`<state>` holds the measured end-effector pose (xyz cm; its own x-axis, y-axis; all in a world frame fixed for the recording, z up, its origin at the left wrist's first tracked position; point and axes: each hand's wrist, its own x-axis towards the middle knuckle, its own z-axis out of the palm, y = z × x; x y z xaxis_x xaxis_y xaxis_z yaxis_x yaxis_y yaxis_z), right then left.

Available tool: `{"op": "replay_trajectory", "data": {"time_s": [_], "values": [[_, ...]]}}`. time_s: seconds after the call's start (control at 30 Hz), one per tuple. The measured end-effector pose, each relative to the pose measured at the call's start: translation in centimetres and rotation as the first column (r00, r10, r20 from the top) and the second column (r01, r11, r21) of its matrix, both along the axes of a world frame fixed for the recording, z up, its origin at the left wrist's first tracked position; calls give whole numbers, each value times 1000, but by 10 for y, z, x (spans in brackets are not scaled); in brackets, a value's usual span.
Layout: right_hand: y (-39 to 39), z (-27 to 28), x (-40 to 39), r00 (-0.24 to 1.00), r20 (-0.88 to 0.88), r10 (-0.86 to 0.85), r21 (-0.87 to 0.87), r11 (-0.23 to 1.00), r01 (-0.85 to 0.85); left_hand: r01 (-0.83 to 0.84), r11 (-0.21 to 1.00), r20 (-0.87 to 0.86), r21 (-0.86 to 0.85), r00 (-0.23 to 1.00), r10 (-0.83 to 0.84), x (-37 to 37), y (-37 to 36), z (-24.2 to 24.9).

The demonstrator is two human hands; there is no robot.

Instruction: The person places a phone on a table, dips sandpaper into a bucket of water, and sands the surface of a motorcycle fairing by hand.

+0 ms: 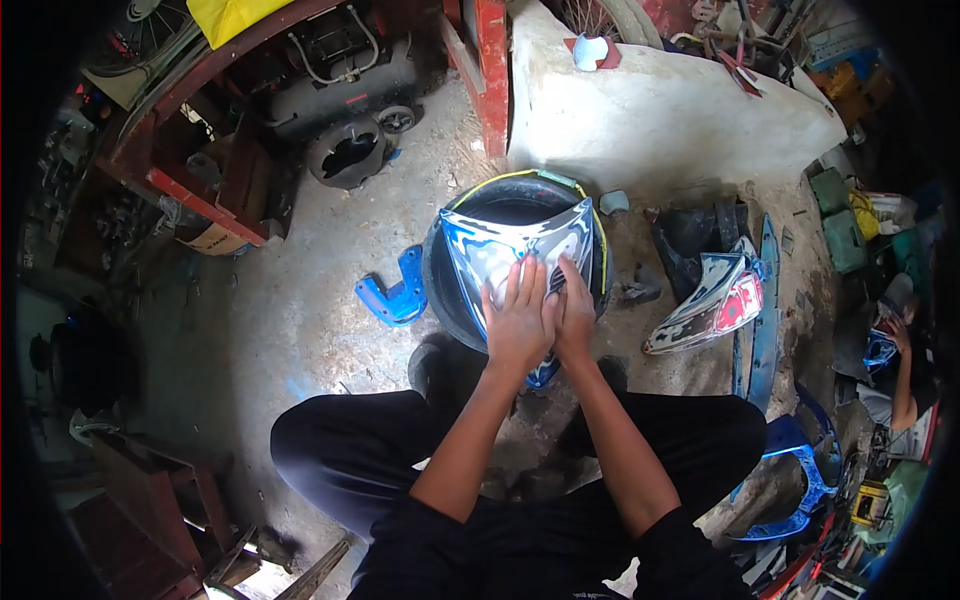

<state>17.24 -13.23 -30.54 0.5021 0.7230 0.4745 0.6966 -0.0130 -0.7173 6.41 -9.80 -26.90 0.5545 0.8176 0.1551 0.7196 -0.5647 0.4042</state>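
A pointed fairing panel (pixel 500 245), patterned in blue, white and grey, lies across the top of a black bucket (pixel 436 290) with a yellow-edged rim. My left hand (pixel 518 318) rests on the panel's middle, palm down, with its fingers stretched forward. Right beside it, my right hand (pixel 573 315) lies on the panel's right part, fingers extended, the two hands touching. Whatever lies beneath the palms is hidden. The panel's narrow blue tip (pixel 543 374) points toward my body, below the hands.
A blue plastic part (pixel 396 290) lies on the floor left of the bucket. To the right are a red-and-white patterned panel (pixel 715 305) and a long blue strip (pixel 768 310). A white low wall (pixel 660 115) stands ahead. Another person's arm (pixel 904 375) shows at far right.
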Motion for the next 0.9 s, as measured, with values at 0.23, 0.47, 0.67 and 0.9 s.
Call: {"op": "replay_trajectory", "data": {"time_s": [0.23, 0.47, 0.67, 0.9], "values": [[2, 3, -3, 998, -46, -30, -52, 998, 28, -52, 995, 82, 80, 996, 45, 20, 14, -5], [2, 5, -4, 1000, -16, -19, -24, 1000, 18, -195, 979, 98, 56, 977, 189, 27, 17, -4], [0, 1, -2, 1000, 5, -17, -26, 1000, 17, -234, 972, 85, 34, 969, 230, 27, 18, -4], [3, 3, -4, 999, 6, -35, -55, 998, 35, -236, 972, 102, 9, 967, 234, 26, 27, -2]]}}
